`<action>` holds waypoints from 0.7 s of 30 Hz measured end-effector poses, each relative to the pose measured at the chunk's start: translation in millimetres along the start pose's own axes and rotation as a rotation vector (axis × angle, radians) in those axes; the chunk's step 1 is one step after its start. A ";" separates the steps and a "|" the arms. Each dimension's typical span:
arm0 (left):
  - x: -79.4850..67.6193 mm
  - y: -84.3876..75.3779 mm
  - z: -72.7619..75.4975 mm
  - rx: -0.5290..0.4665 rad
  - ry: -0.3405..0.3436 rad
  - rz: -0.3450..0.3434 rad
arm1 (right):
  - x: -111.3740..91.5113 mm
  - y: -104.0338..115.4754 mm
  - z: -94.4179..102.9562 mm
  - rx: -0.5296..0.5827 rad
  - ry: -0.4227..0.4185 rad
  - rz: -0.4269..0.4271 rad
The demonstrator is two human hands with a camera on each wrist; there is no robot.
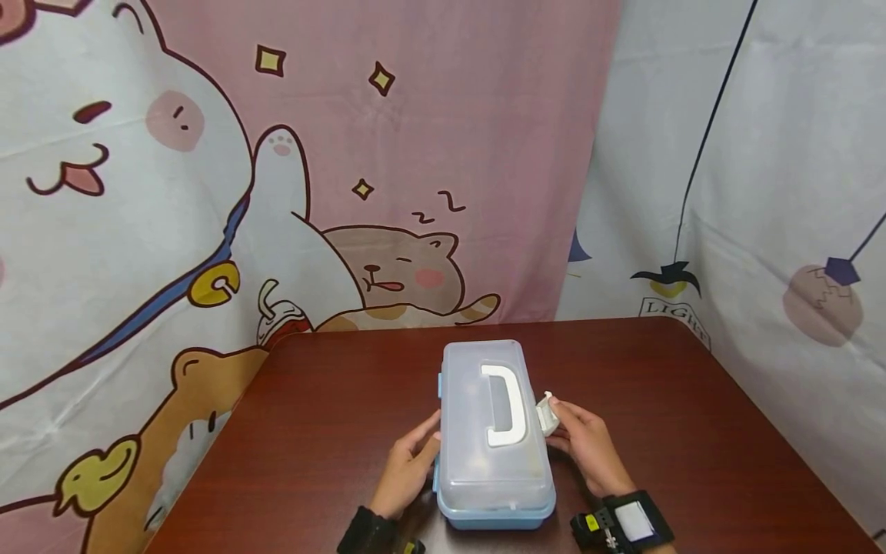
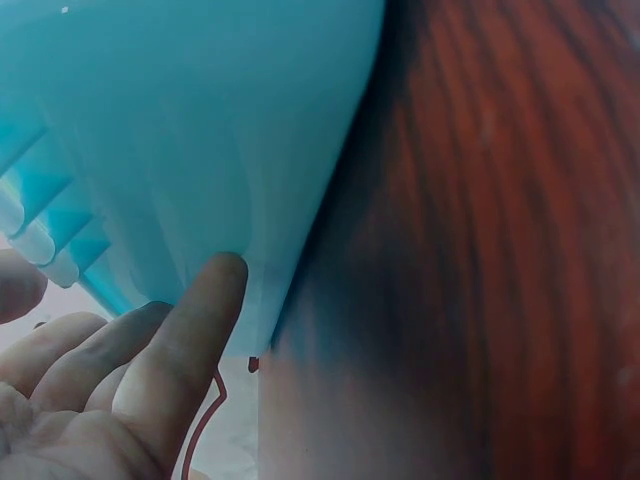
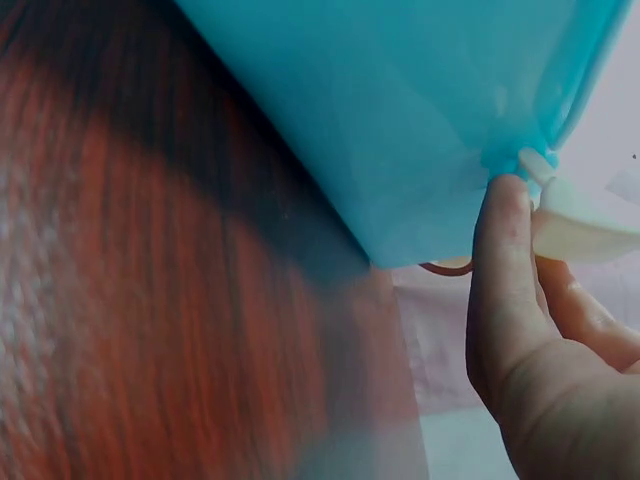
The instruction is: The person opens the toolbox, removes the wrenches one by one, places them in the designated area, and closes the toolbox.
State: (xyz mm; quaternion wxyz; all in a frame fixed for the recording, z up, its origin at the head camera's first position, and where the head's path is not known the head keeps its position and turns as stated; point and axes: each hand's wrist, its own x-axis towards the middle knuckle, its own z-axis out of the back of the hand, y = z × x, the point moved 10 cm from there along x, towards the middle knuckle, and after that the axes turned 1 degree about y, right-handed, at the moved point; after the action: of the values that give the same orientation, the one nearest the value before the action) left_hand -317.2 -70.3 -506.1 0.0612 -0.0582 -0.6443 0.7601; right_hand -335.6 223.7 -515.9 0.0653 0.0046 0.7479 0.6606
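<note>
A storage box [image 1: 467,469] with a clear lid and light-blue base stands lengthwise on the table, its lid down. A white handle [image 1: 516,408] lies flat on top. On the right side, a white latch [image 1: 547,416] sticks outward from the box. My right hand [image 1: 594,450] pinches this latch, thumb on its outer part; in the right wrist view one finger lies beside the latch [image 3: 575,228], near the blue wall. With fairly straight fingers, my left hand [image 1: 407,468] touches the left side of the box. The box's contents cannot be made out.
The dark red-brown table [image 1: 332,408] extends around the box on both sides. Behind it hangs a cartoon-printed cloth [image 1: 484,131], and a pale curtain [image 1: 775,154] hangs at the right. Each wrist wears a black strap with a small camera.
</note>
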 end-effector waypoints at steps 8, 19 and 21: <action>0.3 -0.5 -0.7 0.021 0.003 -0.005 | 0.2 0.2 5.0 -0.012 0.027 -0.007; -0.2 -1.4 -1.0 0.002 0.008 -0.020 | 0.1 1.8 22.1 -0.187 -0.039 -0.018; -0.8 -2.9 -1.4 -0.006 0.010 -0.028 | -0.1 3.9 25.7 -0.223 -0.052 -0.012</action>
State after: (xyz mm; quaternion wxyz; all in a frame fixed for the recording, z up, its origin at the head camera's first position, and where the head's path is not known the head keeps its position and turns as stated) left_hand -316.1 -68.7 -503.5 0.0749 -0.0533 -0.6471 0.7569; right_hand -333.1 249.6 -515.0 0.0887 0.0101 0.6678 0.7390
